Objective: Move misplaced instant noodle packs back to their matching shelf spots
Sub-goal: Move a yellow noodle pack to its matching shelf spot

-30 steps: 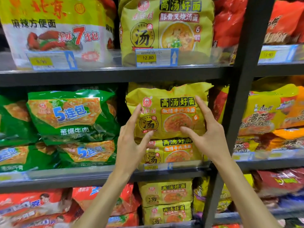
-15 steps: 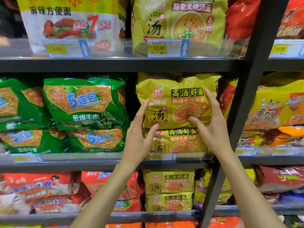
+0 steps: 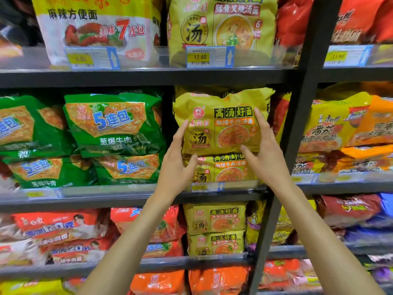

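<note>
A yellow noodle multipack (image 3: 223, 101) lies on top of a matching yellow pack (image 3: 227, 169) on the middle shelf (image 3: 106, 196). My left hand (image 3: 174, 169) rests against its lower left side, fingers straight and pointing up, thumb at the bottom edge. My right hand (image 3: 265, 156) lies against its right side with fingers straight and thumb touching the lower edge. Neither hand curls round the pack. A price tag (image 3: 204, 187) sits on the shelf lip below the stack.
Green five-packs (image 3: 112, 124) fill the spot to the left. A dark upright post (image 3: 297, 135) stands just right of my right hand, with yellow and orange packs (image 3: 331, 124) beyond it. More yellow packs sit on the shelf above (image 3: 221, 24) and below (image 3: 214, 220).
The view has shifted a little up and left across the shelves. Both hands stay against the same yellow pack, which sits in the same spot on the stack.
</note>
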`<control>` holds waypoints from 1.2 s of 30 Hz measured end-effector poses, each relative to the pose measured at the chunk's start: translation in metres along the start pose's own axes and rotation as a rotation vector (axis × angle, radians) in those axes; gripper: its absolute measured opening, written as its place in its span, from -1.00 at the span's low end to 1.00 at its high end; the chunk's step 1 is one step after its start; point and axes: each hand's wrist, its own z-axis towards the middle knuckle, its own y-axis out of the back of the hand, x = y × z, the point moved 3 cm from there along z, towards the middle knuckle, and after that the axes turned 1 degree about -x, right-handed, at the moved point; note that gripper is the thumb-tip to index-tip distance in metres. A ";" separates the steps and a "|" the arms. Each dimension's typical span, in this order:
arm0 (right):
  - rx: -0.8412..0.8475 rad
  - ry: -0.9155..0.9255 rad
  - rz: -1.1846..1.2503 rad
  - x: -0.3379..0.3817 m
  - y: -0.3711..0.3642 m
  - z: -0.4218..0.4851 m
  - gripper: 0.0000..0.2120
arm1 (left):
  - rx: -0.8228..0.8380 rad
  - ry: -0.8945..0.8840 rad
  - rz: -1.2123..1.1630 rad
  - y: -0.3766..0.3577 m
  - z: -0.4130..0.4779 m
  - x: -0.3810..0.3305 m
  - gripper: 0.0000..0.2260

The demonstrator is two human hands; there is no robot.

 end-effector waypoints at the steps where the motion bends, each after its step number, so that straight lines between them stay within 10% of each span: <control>1: 0.004 -0.003 -0.011 0.001 0.001 -0.001 -0.12 | 0.015 0.006 0.003 0.001 -0.001 -0.001 -0.23; 36: 0.337 -0.022 -0.530 0.043 0.043 -0.047 -0.24 | 0.181 0.263 0.494 0.090 -0.078 -0.065 -0.63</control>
